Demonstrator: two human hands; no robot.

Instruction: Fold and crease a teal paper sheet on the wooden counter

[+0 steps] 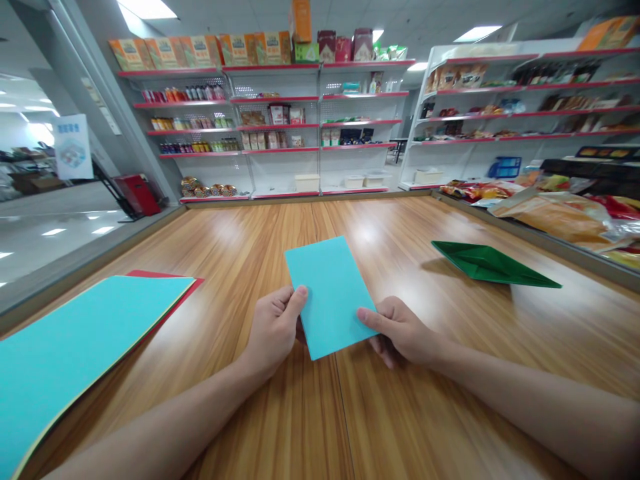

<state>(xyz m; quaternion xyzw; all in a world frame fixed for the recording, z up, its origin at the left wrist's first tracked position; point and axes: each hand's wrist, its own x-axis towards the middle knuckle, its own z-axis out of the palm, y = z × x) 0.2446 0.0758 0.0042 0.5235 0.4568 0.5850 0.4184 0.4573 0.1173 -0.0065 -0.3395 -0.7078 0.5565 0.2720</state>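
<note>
A light-blue rectangle of paper (333, 293), perhaps folded, is held tilted above the wooden table in front of me. My left hand (275, 327) pinches its left edge, thumb on top and fingers underneath. At its lower right corner, my right hand (400, 330) grips with the thumb on the face and the other fingers below. To the right lies a folded green paper boat (493, 263), pointed at both ends, apart from my hands. On the left rests a stack of coloured paper sheets (90, 333), light blue on top, with yellow and red edges showing beneath.
The wooden table (260, 233) has a raised border. Packaged snacks (555, 213) are piled beyond its right edge. Shelves (273, 123) of bottles, boxes and bags stand behind it. On the floor at left are a red box (137, 195) and a sign (74, 147).
</note>
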